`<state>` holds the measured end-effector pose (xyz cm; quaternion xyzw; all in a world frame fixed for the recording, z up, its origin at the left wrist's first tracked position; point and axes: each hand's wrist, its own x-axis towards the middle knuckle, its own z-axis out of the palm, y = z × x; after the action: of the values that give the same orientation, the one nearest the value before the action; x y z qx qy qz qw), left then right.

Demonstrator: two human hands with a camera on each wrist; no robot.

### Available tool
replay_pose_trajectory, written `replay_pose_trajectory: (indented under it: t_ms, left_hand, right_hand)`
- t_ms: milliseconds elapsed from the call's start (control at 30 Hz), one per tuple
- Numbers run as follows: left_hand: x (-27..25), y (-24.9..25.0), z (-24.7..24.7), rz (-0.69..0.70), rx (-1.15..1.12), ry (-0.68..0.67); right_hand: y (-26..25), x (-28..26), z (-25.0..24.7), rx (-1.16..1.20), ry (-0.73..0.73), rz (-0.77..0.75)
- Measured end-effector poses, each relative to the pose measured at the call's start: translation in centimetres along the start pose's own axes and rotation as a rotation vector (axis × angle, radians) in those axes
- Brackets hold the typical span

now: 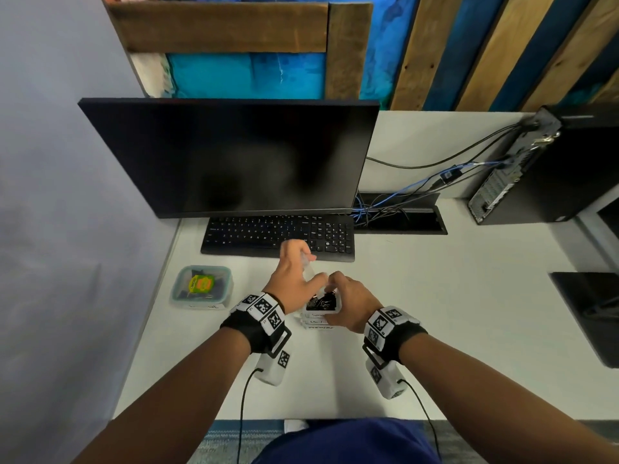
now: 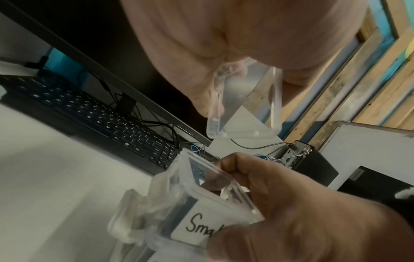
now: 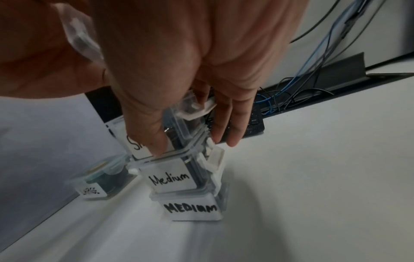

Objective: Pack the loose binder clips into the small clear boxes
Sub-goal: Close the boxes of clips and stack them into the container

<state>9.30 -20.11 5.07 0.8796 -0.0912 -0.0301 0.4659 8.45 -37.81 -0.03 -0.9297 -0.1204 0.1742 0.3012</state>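
Note:
Three small clear boxes stand stacked on the white desk. The top box [image 1: 320, 311], labelled "Small" [image 2: 208, 225], is uncovered and holds black binder clips [image 1: 321, 301]. My right hand [image 1: 335, 289] grips this box, thumb on the labelled front and fingers [image 3: 233, 127] down the far side. Just above and to the left, my left hand [image 1: 303, 262] holds the clear lid [image 2: 244, 102] tilted in the air. Below sit a box labelled "Medium" [image 3: 170, 179] and one labelled "MEDIUM" [image 3: 192, 209], both lidded.
A larger teal-rimmed clear container [image 1: 206, 267] with dark clips and a green-yellow item sits to the left. A black keyboard [image 1: 278, 237] and monitor [image 1: 234, 155] lie behind the stack. Cables [image 1: 402, 202] and a computer tower [image 1: 536, 169] are at the back right.

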Motion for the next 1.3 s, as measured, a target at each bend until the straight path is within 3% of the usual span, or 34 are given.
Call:
replay_pose_trajectory:
  t_ms: [200, 400, 700, 833, 1167, 1300]
  left_hand:
    - [-0.4, -2.5, 1.1, -0.068, 0.008, -0.138]
    - [-1.1, -4.8, 0.7, -0.073, 0.080, -0.192]
    - [-1.9, -4.1, 0.6, -0.014, 0.143, -0.339]
    - [-1.8, -3.5, 0.6, 0.036, 0.247, -0.289]
    - [-0.2, -1.6, 0.3, 0.207, 0.600, -0.475]
    - [0.0, -1.7, 0.2, 0.170, 0.604, -0.519]
  right_hand:
    - [0.5, -0.4, -0.1, 0.084, 0.010, 0.004]
    - [0.9, -0.6, -0.2, 0.089, -0.002, 0.043]
    - [0.6, -0.5, -0.2, 0.100, 0.000, 0.084]
    - [0.6, -0.6, 0.0, 0.110, 0.011, 0.100]
    - [0.5, -0.9, -0.3, 0.099, -0.001, 0.119]
    - [0.3, -0.9, -0.5, 0.049, -0.051, 0.127]
